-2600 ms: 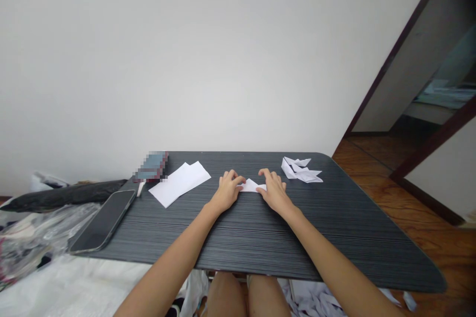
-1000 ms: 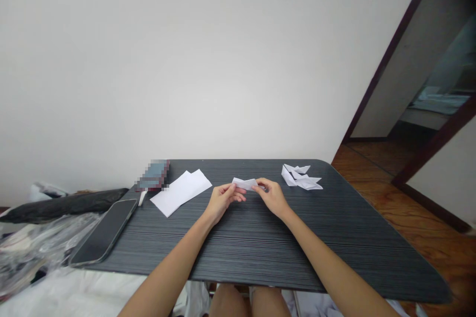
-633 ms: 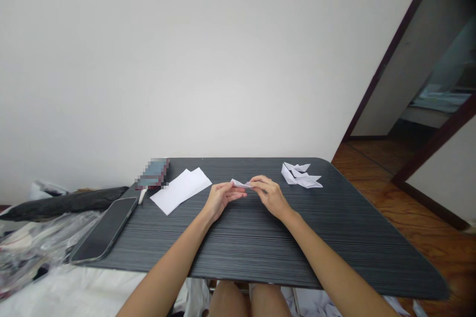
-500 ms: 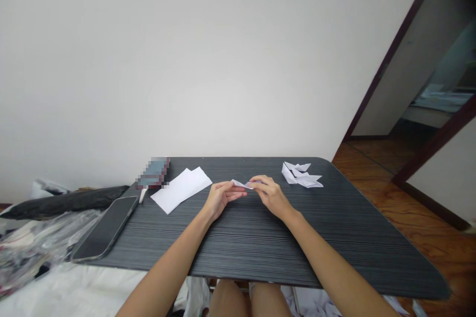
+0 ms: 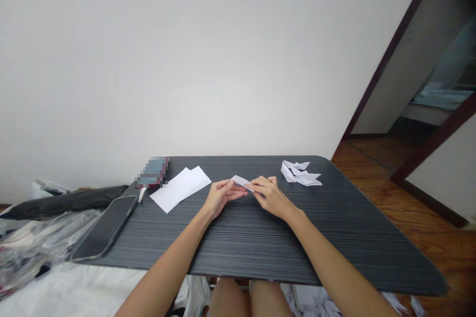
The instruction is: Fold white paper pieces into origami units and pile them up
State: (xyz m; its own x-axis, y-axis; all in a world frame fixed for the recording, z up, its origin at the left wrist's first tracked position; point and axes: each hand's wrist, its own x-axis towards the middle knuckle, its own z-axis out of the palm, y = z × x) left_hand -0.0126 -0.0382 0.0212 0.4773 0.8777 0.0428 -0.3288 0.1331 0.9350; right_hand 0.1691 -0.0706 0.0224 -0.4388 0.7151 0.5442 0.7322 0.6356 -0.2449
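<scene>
Gripping a small strip of folded white paper (image 5: pixel 241 181) at both ends: pinched at its left end between thumb and fingers of the left hand (image 5: pixel 218 198), at its right end in the fingertips of the right hand (image 5: pixel 270 195). Held slanting over the far half of a black, finely streaked table (image 5: pixel 256 252). Just left of the grip, lying flat, 2 overlapping white sheets (image 5: pixel 181 189). To the right, near the far edge, pointed folded paper pieces (image 5: pixel 307 179). Further left, a pixelated blue and red object (image 5: pixel 152 172), perhaps a box. Along the near left edge, a black smartphone (image 5: pixel 105 228), screen up. Beyond the table, a white wall (image 5: pixel 238 59); at right, wooden flooring (image 5: pixel 372 168).
</scene>
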